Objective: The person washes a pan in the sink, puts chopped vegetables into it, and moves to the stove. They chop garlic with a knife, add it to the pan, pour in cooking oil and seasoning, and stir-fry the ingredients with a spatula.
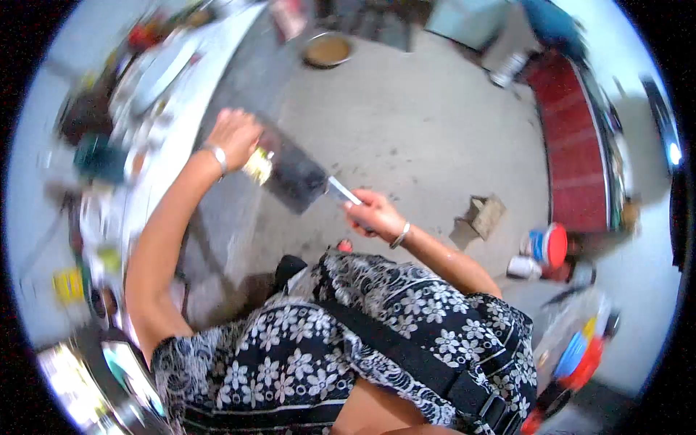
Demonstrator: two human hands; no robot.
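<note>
A dark, flat, rectangular panel is held slantwise in front of my body, above the floor. My left hand is closed on its upper left end, fingers curled over the edge. A bright yellowish patch, either small pieces or a reflection, shows beside that hand. My right hand is wrapped round a narrow, pale handle-like piece that meets the panel's lower right corner. Whether the two are one tool or separate I cannot tell. Each wrist wears a bangle.
At left runs a long pale counter crowded with blurred items. A round pan lies on the floor ahead. To the right are a small cardboard box, a red-lidded tub and a red-fronted cabinet.
</note>
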